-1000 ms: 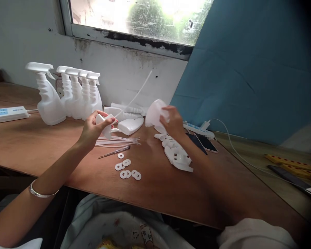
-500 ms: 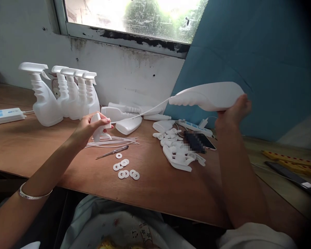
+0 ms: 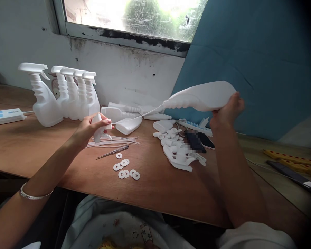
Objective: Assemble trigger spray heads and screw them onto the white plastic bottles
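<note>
My left hand (image 3: 93, 127) is closed around a white trigger sprayer head (image 3: 101, 129), its nozzle end down. From the head a thin white dip tube (image 3: 145, 112) runs up and right to the mouth of a white spray bottle (image 3: 202, 95). That bottle is tilted on its side in the air, neck pointing left, and my right hand (image 3: 229, 108) grips its base end. The tube's far tip is at or inside the neck; I cannot tell how deep. Below my left hand lie loose dip tubes (image 3: 124, 141), a screwdriver (image 3: 112, 152) and several white ring washers (image 3: 124, 162).
Several assembled spray bottles (image 3: 46, 103) stand at the back left. Bottles without heads (image 3: 129, 125) lie along the wall. Loose sprayer heads (image 3: 177, 154) are piled centre right, beside a phone (image 3: 206, 141). Power strips (image 3: 7, 117) sit left and behind the pile.
My right hand has brought the bottle left and slightly down, so its mouth is closer to the sprayer head and over the tube's end. My left hand has barely moved.
</note>
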`<action>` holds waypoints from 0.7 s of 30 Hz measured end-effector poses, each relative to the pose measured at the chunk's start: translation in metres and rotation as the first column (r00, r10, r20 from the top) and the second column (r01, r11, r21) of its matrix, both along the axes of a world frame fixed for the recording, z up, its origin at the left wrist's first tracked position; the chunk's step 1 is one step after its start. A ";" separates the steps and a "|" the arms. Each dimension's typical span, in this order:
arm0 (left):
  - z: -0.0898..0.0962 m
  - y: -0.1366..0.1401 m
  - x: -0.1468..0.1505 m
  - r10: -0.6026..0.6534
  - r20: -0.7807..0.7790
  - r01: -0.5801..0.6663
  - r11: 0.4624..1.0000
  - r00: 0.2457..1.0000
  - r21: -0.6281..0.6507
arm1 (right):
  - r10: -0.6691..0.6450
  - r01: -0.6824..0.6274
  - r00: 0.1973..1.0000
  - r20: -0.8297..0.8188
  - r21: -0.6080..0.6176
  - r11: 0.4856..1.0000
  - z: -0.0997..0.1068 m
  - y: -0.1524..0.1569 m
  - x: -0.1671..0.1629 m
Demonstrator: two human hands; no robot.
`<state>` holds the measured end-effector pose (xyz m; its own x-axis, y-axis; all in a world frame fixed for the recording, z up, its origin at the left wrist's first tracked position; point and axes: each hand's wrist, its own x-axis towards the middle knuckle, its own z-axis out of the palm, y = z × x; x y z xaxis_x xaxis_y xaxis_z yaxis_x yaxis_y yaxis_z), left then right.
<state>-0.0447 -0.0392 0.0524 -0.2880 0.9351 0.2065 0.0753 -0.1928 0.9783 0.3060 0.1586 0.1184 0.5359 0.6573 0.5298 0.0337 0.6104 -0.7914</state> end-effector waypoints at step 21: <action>0.004 -0.002 -0.006 0.008 -0.042 -0.009 1.000 0.999 -0.028 | 0.016 -0.007 0.994 -0.110 0.082 0.997 0.008 -0.012 0.002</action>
